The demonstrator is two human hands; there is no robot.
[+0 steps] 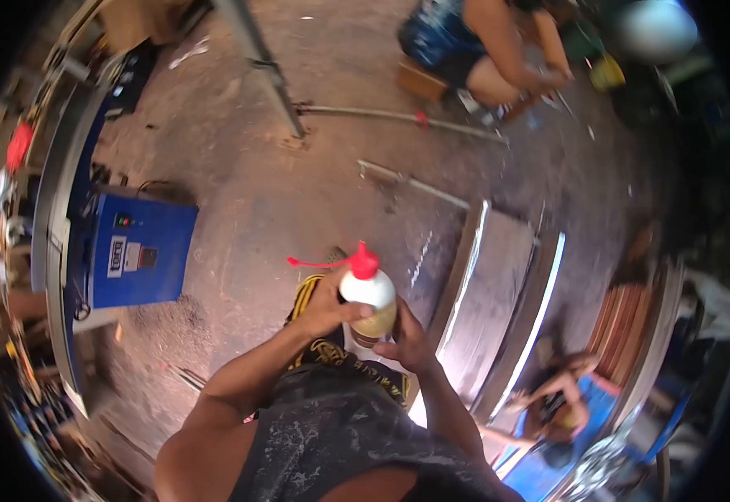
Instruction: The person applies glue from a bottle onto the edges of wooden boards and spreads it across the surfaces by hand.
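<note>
A white glue bottle (371,293) with a red nozzle and a thin red cap strap stands out in front of my body. Its lower part looks yellowish-brown. My left hand (329,308) is wrapped round the bottle's left side, the thumb lying across its front. Against the lower right side, my right hand (410,341) is closed on the same bottle near its base. Part of its fingers is hidden behind the bottle.
Long boards with white edges (499,284) lie to the right. A blue machine (143,251) stands at left. One person (499,50) sits low at the top, another (561,406) is at lower right. A metal post (268,75) and clamp bar (365,113) are ahead.
</note>
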